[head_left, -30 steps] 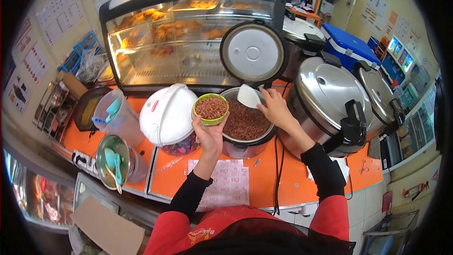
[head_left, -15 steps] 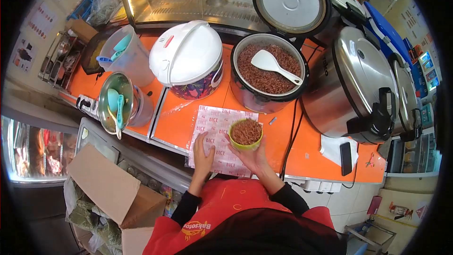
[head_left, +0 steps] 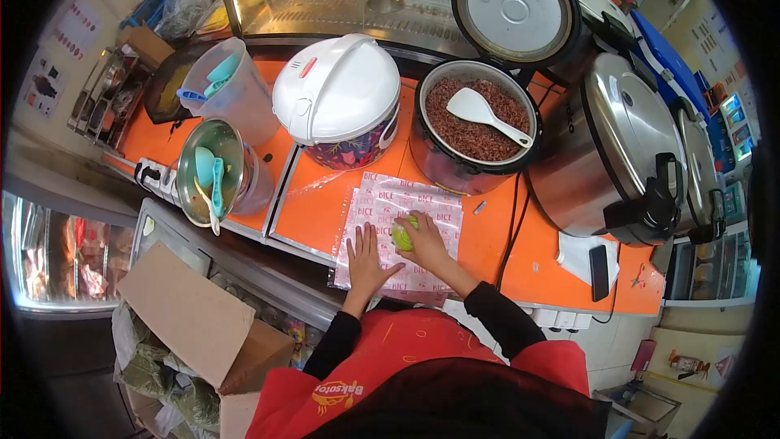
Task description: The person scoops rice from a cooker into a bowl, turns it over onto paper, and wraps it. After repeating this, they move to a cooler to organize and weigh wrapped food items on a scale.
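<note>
A sheet of printed wrapping paper (head_left: 398,194) lies on the orange counter in front of me. My left hand (head_left: 368,263) rests flat on its left part, fingers spread. Turned upside down on the paper is a small green bowl (head_left: 401,236), with my right hand (head_left: 426,245) closed over its base. Whatever is under the bowl is hidden. Behind the paper, an open rice cooker (head_left: 416,118) holds reddish-brown rice (head_left: 448,120), and a white rice paddle (head_left: 486,116) lies on that rice.
A closed white-lidded rice cooker (head_left: 337,93) stands left of the open one. Further left are a metal bowl with utensils (head_left: 192,146) and a plastic pitcher (head_left: 246,106). A large steel cooker (head_left: 581,154) and a phone (head_left: 599,271) are on the right.
The green bowl, upright with rice showing in my right hand, is now upside down on the paper. My left hand has come down flat onto the sheet.
</note>
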The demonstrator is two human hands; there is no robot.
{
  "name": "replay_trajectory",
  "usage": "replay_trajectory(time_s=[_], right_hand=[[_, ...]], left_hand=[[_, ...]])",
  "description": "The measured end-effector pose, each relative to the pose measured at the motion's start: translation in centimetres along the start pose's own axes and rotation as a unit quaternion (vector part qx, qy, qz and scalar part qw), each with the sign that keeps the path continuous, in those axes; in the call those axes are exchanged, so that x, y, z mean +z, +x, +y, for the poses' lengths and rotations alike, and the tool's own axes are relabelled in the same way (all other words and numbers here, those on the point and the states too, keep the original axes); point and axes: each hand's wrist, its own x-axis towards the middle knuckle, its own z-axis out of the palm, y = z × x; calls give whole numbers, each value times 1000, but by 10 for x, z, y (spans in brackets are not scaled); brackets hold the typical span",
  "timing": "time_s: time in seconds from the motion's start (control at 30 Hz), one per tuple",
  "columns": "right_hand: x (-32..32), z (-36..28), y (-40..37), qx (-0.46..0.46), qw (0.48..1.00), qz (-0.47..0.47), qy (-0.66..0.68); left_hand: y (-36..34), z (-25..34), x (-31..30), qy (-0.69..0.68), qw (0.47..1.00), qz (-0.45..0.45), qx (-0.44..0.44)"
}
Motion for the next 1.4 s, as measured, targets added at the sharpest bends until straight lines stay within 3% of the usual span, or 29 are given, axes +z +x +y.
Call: replay_trajectory(time_s=[0.13,0.23,0.33,0.43,0.5,0.6,0.63,0.7,0.83,0.87,0.93,0.97,1.0,1.07,1.23,1.3,1.4], right_hand=[[-4,-3,-1,-2,997,-77,-15],[-9,-15,1,45,991,-127,-20],[-21,-16,2,40,990,-135,10],[-47,-18,-4,-51,998,-5,35],[-103,-43,6,-69,992,95,52],[-186,-43,41,-98,933,347,-24],[-211,-39,53,-65,926,370,-35],[-235,-9,74,11,947,321,-10],[-235,-14,62,-12,894,410,-180],[-219,-16,47,-34,891,436,-122],[-155,-6,-1,-41,924,363,112],[-117,-2,-28,-55,939,331,78],[-82,5,-58,17,967,143,211],[-46,0,-94,-21,987,16,157],[-22,-9,-120,-18,997,63,42],[-12,10,-123,-22,998,53,40],[-10,20,-121,39,974,94,202]], left_hand=[[-6,-3,1,1,1000,1,11],[-7,-4,5,23,1000,7,10],[-9,-4,7,17,1000,15,10],[-19,-9,4,-60,997,27,41],[-31,-16,-9,-60,996,-20,68],[-37,-24,-13,-44,993,-35,107],[-37,-26,-14,-35,991,-32,124],[-32,-29,-15,-68,988,-19,135],[-26,-34,-11,-121,982,15,146],[-26,-34,-10,-132,981,22,144],[-26,-35,-8,-155,978,30,135],[-25,-36,-7,-168,977,32,130],[-23,-36,-6,-180,975,35,124],[-21,-36,-6,-178,977,36,115],[-15,-30,-14,-166,982,-9,87],[-17,-27,-25,-168,981,-75,67],[-36,-17,-60,-144,978,-135,64]])
